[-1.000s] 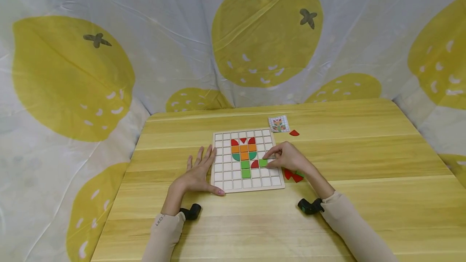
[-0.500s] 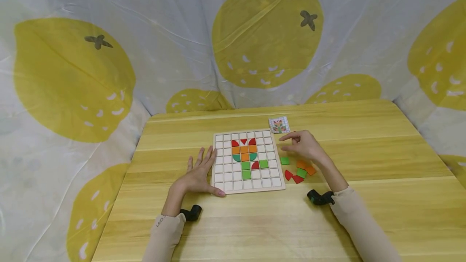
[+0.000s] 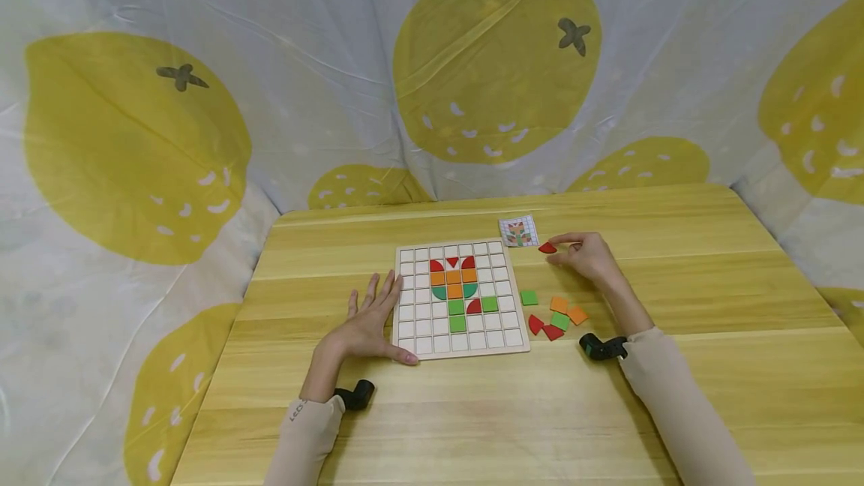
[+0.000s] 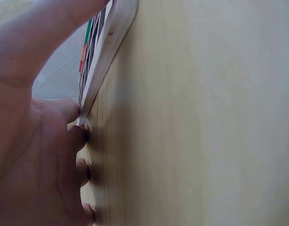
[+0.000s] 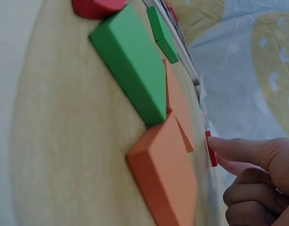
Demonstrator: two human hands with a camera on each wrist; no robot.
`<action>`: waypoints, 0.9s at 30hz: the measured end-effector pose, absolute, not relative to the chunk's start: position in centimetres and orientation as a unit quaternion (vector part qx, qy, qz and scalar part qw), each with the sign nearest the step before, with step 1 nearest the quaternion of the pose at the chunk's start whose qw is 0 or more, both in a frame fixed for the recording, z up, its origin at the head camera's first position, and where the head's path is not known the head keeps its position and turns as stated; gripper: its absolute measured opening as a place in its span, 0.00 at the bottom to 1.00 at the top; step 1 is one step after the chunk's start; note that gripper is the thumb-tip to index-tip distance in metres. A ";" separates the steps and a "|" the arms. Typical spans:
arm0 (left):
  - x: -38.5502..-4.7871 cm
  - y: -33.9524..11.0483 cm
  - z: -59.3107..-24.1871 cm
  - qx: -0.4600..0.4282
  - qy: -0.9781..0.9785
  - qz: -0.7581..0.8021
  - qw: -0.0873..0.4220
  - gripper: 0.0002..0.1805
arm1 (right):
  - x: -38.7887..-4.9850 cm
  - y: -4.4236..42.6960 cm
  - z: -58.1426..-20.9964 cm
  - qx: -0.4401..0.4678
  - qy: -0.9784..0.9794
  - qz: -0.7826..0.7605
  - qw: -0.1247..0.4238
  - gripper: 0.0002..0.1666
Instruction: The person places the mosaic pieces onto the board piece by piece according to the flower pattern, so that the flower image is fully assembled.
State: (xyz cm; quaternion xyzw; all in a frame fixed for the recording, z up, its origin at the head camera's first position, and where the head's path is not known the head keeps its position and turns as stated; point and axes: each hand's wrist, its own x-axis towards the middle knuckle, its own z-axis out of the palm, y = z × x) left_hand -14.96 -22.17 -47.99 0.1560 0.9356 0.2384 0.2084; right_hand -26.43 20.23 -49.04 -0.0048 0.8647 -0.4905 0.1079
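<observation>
A square wooden grid board (image 3: pixel 413 327) lies on the table, with red, orange and green tiles forming a flower-like pattern in its cells. Spread along its left side, my left hand (image 3: pixel 361 330) rests its fingers and thumb against the edge; the left wrist view shows the board's side (image 4: pixel 103 61) by the thumb. Beyond the board's right side, my right hand (image 3: pixel 587 256) pinches a red quarter-circle tile (image 3: pixel 547 248) between thumb and index finger. The right wrist view shows that red tile (image 5: pixel 211 148) edge-on at the fingertips, low at the table surface.
A small printed pattern card (image 3: pixel 518 232) lies behind the board's right corner. Right of the board are loose tiles: a green square (image 3: pixel 529 298) alone, then a group with orange squares (image 3: pixel 559 304), another green square (image 3: pixel 559 321) and red quarter-circles (image 3: pixel 535 324). A lemon-print curtain (image 3: pixel 496 58) hangs behind.
My right hand has let go of a green square in the board, moved right and away over the table, and taken hold of the red quarter-circle tile. The left hand has stayed put.
</observation>
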 end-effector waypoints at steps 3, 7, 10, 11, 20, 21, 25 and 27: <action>-14.9 -22.2 -48.0 0.156 0.935 0.239 0.208 0.80 | -26.7 20.1 -49.3 -0.002 0.862 -0.495 0.111 0.23; -14.9 -22.2 -48.0 0.156 0.936 0.239 0.208 0.80 | -26.7 20.0 -49.5 -0.014 0.861 -0.493 0.126 0.22; -14.9 -22.2 -48.0 0.155 0.936 0.237 0.209 0.80 | -26.5 20.0 -49.5 -0.036 0.860 -0.486 0.147 0.22; -14.9 -22.2 -48.0 0.155 0.936 0.237 0.209 0.80 | -26.4 20.0 -49.5 -0.045 0.861 -0.483 0.152 0.22; -14.9 -22.2 -48.1 0.153 0.935 0.239 0.212 0.80 | -25.4 20.1 -49.2 -0.094 0.872 -0.451 0.163 0.17; -14.9 -22.2 -48.1 0.153 0.935 0.239 0.211 0.80 | -25.2 20.0 -49.1 -0.100 0.872 -0.450 0.164 0.17; -14.9 -22.2 -48.0 0.153 0.936 0.240 0.208 0.80 | -24.3 19.2 -48.5 -0.124 0.863 -0.460 0.170 0.16; -14.9 -22.2 -48.0 0.153 0.936 0.241 0.207 0.80 | -23.7 18.5 -48.4 -0.136 0.853 -0.473 0.175 0.16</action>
